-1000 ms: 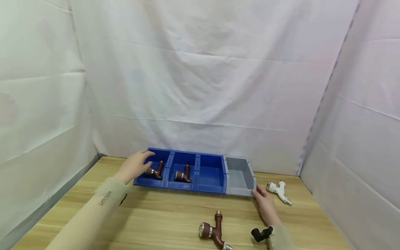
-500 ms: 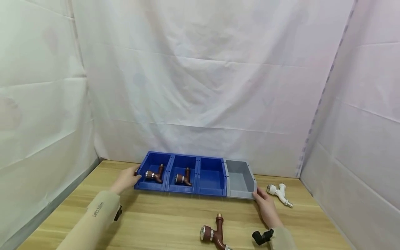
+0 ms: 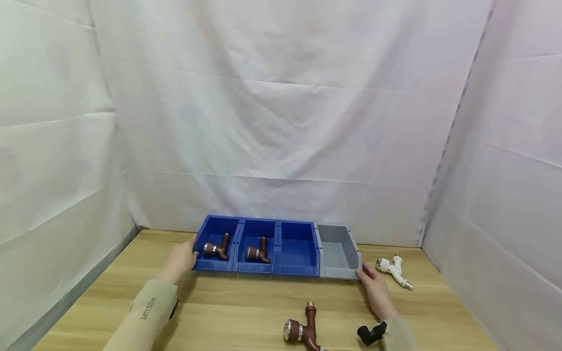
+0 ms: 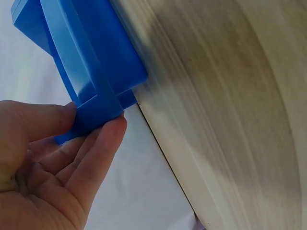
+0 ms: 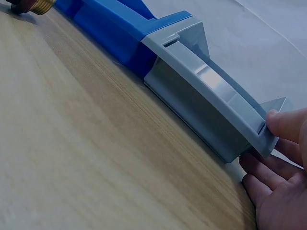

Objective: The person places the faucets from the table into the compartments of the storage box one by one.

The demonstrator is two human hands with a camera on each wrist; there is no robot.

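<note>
Three blue bins and a grey bin [image 3: 339, 273] stand joined in a row near the back curtain. My left hand [image 3: 179, 261] grips the outer side of the leftmost blue bin [image 3: 211, 265]; in the left wrist view its thumb and fingers pinch the blue edge [image 4: 93, 117]. At the other end my right hand [image 3: 375, 290] holds the grey bin's front corner, thumb on top and fingers below, as the right wrist view shows. A brown faucet [image 3: 222, 247] lies in the leftmost bin, and another brown faucet [image 3: 259, 251] in the middle-left blue bin.
On the wooden table [image 3: 237, 312], a larger-looking brown faucet [image 3: 309, 329] lies in front of the bins. A white faucet [image 3: 395, 270] lies to the right of the grey bin. White curtains [image 3: 281, 122] enclose the back and sides.
My left hand has come down from above the leftmost bin to its outer side and taken hold there. My right hand keeps its hold on the grey bin's corner.
</note>
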